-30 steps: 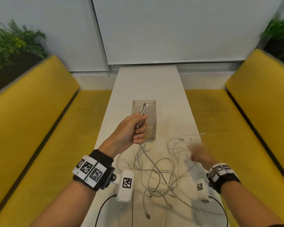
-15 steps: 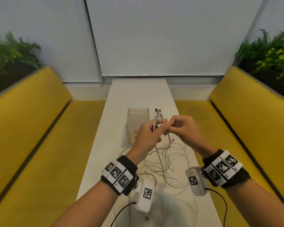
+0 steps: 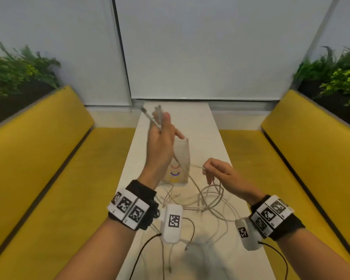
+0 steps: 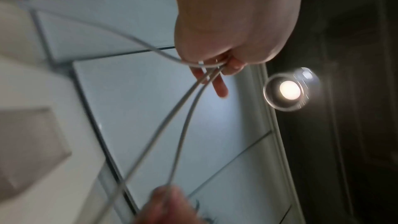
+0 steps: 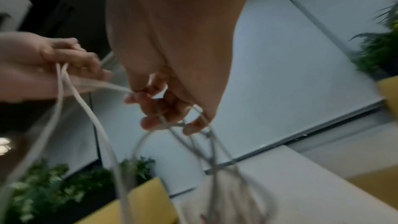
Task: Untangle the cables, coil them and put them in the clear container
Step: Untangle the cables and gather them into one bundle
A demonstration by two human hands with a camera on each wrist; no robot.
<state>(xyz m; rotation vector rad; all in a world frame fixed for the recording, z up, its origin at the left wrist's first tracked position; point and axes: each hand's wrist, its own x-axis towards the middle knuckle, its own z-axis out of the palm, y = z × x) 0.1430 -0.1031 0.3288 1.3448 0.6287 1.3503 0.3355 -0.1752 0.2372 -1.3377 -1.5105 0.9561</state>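
Observation:
My left hand (image 3: 161, 136) is raised above the table and grips the plug ends of the white cables (image 3: 153, 118); the strands (image 4: 183, 117) run down from its fingers. My right hand (image 3: 216, 172) is lower, to the right of the clear container (image 3: 181, 156), and pinches a cable strand (image 5: 170, 125) with curled fingers. The remaining cables (image 3: 206, 201) lie tangled on the white table (image 3: 190, 122) between my wrists. The clear container stands upright just behind the tangle, partly hidden by my left hand.
Yellow benches (image 3: 38, 158) run along both sides of the narrow table. Green plants (image 3: 335, 77) stand behind the bench backs. The wall with blinds (image 3: 210, 47) closes the far end. Black wrist-camera leads (image 3: 143, 247) hang over the near table edge.
My left hand has risen and moved left with the plug ends. My right hand has drawn away from it, down and to the right, pulling a strand out of the tangle.

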